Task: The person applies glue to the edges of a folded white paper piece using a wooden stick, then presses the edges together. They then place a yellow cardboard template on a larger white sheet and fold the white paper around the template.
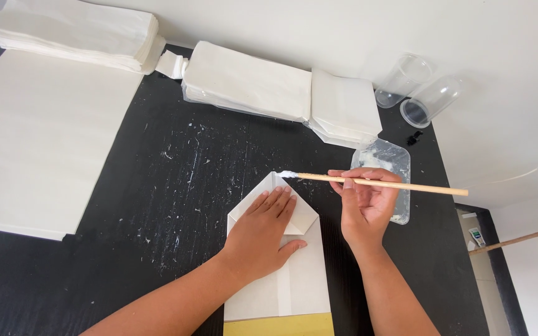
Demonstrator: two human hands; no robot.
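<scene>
There, on the black, ribbed tabletop (pixel 175 205) flecked with dried white specks, lay a white paper bag (pixel 281 274) with its upper end folded into a pointed, triangular flap and a yellow strip showing at its lower edge. The left hand (pixel 263 233) rested flat on the flap, palm down, fingers straight and close together, thumb spread to the side, pressing the paper to the surface. The right hand (pixel 365 202) was closed around a thin, pale wooden brush (pixel 378 183), held almost level between thumb and curled fingers, its white, glue-laden tip touching the peak of the flap. Just behind that hand sat a shallow, clear plastic tray (pixel 387 158) smeared with white paste. Farther back lay stacks of folded white bags (pixel 250 84), another pile (pixel 73 28) at the left corner, broad flat white sheets (pixel 32 137) on the left, and two clear plastic cups (pixel 418 90) lying on their sides.
</scene>
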